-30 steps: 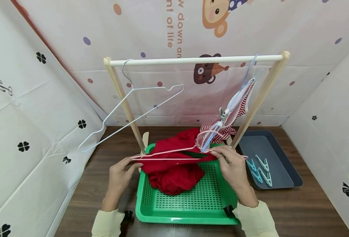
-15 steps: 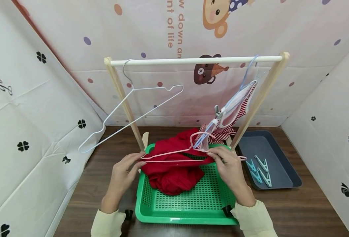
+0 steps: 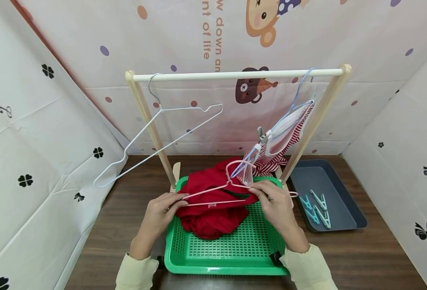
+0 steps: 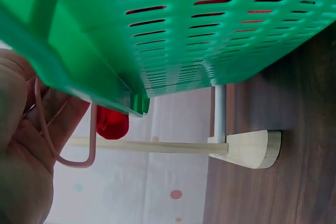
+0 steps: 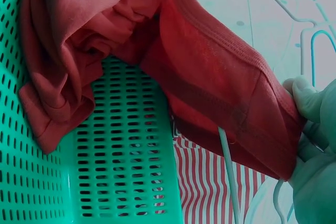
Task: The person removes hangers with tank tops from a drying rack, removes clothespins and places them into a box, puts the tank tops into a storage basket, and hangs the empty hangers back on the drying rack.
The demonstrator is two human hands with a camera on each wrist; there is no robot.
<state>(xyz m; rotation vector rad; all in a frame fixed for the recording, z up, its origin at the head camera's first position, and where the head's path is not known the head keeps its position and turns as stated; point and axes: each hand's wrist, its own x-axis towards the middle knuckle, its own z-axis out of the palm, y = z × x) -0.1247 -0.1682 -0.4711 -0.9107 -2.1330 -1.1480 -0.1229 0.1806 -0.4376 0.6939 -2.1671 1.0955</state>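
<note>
In the head view, my left hand point(image 3: 159, 217) pinches the left end of a pink hanger point(image 3: 212, 205) between thumb and fingers. The left wrist view shows the hanger's rounded end point(image 4: 76, 164) against that palm. My right hand point(image 3: 276, 211) grips the edge of a red garment point(image 3: 213, 226), stretching its opening; the hanger's other end sticks out past this hand. Most of the garment lies bunched in a green basket point(image 3: 228, 269). Seen from the right wrist, the red cloth point(image 5: 215, 61) runs taut from the pile to my fingers point(image 5: 304, 93).
A rack with a white rail point(image 3: 213, 75) stands behind the basket. From it hang an empty white hanger point(image 3: 128, 141) at left and a red-striped garment point(image 3: 289, 141) on a blue hanger at right. A grey tray point(image 3: 338, 193) with several clothespins point(image 3: 322, 217) sits on the right.
My left hand has moved right, pushing the pink hanger's left end inward. The hanger's hook has shifted left and now stands more upright. My right hand has moved slightly left, still gripping the garment.
</note>
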